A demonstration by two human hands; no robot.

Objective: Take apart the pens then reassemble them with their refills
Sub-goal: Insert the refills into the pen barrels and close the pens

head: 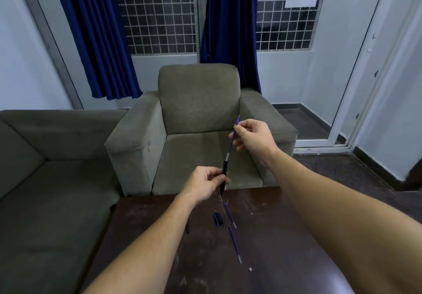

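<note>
Seen from the head camera, the left hand (206,183) is hovering over the far edge of the dark wooden counter (285,216), its thumb and curled fingers pinching a black pen barrel (224,168) that is standing nearly upright. The right hand (253,135) is raised higher, over the seat of the armchair (198,101), and is pinching the upper end of a thin blue refill (232,141). The lower end of that refill is sitting in the top of the barrel, and a short silvery section is showing just above the barrel's mouth.

Below the hands, two more blue refills are lying on the counter. One (229,213) is near the far edge, and the other (235,244) is just beyond its tip, toward the near edge. Black pen caps (218,218) are resting just left of the first refill. Another small black piece (187,227) is peeking out beside the left forearm. A grey sofa (45,156) is standing along the counter's left side, and blue curtains (98,31) are hanging behind.
</note>
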